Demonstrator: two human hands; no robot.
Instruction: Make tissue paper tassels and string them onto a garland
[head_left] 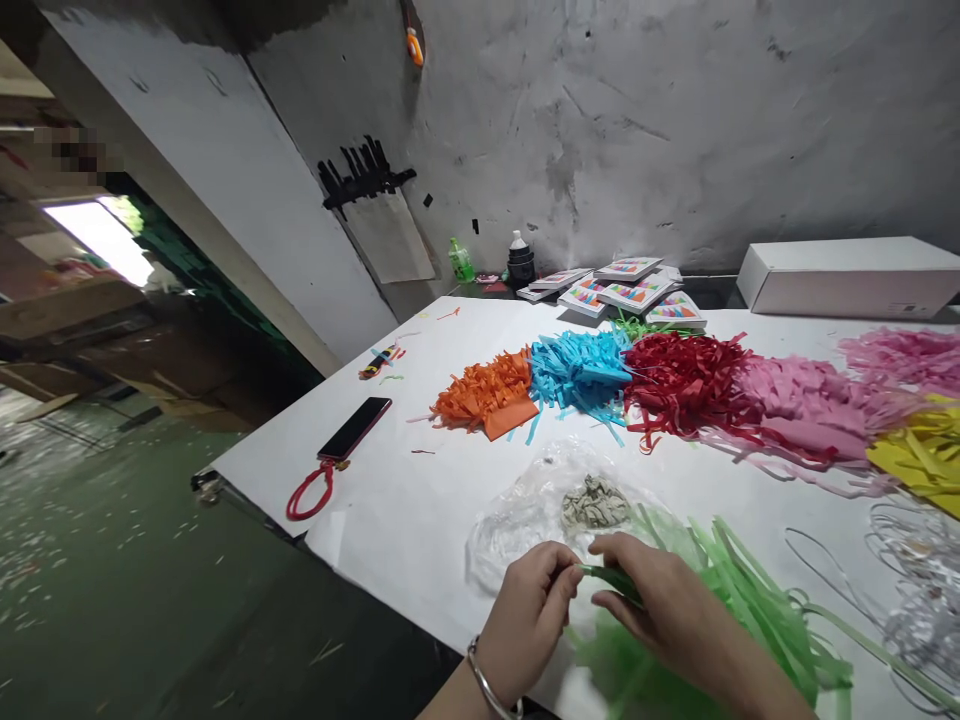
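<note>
The left hand [534, 598] pinches the tip of the green tissue-paper fringe [757, 600] at near right; the right hand [667, 592], hiding some strands, curls around it, though whether it grips I can't tell. The far-right white box [847, 280] bears print too small to read.

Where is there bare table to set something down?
The widest patch lies between the phone and the plastic bag; a smaller one behind the orange fringe, left of the blue fringe. It's crowded around the right hand, with green strips and silver strands, and along the red fringe.
</note>
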